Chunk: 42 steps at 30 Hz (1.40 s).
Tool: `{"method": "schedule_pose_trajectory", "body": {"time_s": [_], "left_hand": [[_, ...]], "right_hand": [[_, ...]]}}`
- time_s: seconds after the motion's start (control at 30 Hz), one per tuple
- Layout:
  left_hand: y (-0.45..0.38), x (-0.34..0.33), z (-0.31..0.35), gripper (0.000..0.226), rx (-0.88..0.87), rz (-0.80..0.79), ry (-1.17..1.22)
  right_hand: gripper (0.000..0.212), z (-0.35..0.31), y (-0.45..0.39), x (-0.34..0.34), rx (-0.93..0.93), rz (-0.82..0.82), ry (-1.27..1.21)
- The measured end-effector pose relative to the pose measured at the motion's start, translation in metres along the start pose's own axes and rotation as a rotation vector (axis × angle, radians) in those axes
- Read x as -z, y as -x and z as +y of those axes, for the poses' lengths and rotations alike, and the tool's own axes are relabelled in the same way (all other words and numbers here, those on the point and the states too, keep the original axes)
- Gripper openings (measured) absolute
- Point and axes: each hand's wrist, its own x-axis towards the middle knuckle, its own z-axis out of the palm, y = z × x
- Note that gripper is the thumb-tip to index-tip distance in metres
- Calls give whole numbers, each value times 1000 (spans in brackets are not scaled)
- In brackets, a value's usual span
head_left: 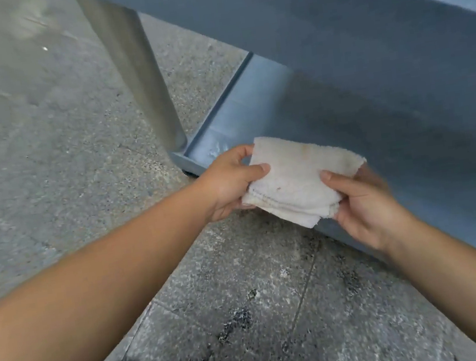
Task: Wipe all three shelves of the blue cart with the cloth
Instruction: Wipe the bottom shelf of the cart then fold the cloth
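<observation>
Both hands, left point(225, 182) and right point(364, 209), pinch a folded white cloth point(297, 178) (stained) at frame centre, held over the near edge of the blue cart's point(332, 31) bottom shelf point(406, 134), grey floor point(42, 130) below.

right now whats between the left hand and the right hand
In the head view the folded white cloth spans the gap: the left hand pinches its left edge, the right hand grips its right corner, above the blue cart's bottom shelf.
</observation>
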Motion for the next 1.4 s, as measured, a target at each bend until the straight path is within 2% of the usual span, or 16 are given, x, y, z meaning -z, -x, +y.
{"method": "schedule_pose_trajectory", "body": {"time_s": [0.07,0.17,0.27,0.37,0.53,0.67,0.73,0.8,0.9,0.93,1.03,1.1,1.13,1.2,1.3,1.4], "left_hand": [[-19,0,-5,22,-19,10,-21],[-39,7,-7,39,-39,20,-63],[-49,18,-1,52,-83,91,-109],[-58,38,6,59,-160,188,-256],[-74,66,13,57,-132,276,-426],[-80,73,21,56,-275,381,-915],[-82,75,22,46,-307,382,-1038],[-79,73,23,37,-287,358,-1130],[-70,71,23,17,-283,303,-1185],[-66,71,22,17,-319,289,-1182],[-49,77,15,31,-513,239,-1169],[-31,87,9,50,-611,286,-1077],[-21,93,6,51,-638,345,-1012],[-1,105,-2,41,-697,477,-910],[19,111,-9,27,-839,545,-925],[9,100,-5,41,-992,609,-1085]], "right_hand": [[42,3,-19,4,27,8,8],[54,6,-45,2,47,49,72],[51,15,-67,-9,69,77,116],[45,27,-86,-27,72,103,123],[37,50,-112,-53,66,225,317],[38,52,-130,-65,140,280,407],[41,51,-134,-68,140,327,533],[54,49,-135,-67,125,389,764],[64,46,-133,-63,128,433,983],[68,45,-133,-62,130,428,1015],[92,41,-136,-60,150,443,1151],[98,40,-134,-65,189,500,1287],[96,39,-134,-68,221,509,1342],[87,39,-133,-73,341,419,1477],[76,40,-135,-80,572,90,1793],[74,38,-145,-88,702,-203,2063]]}}
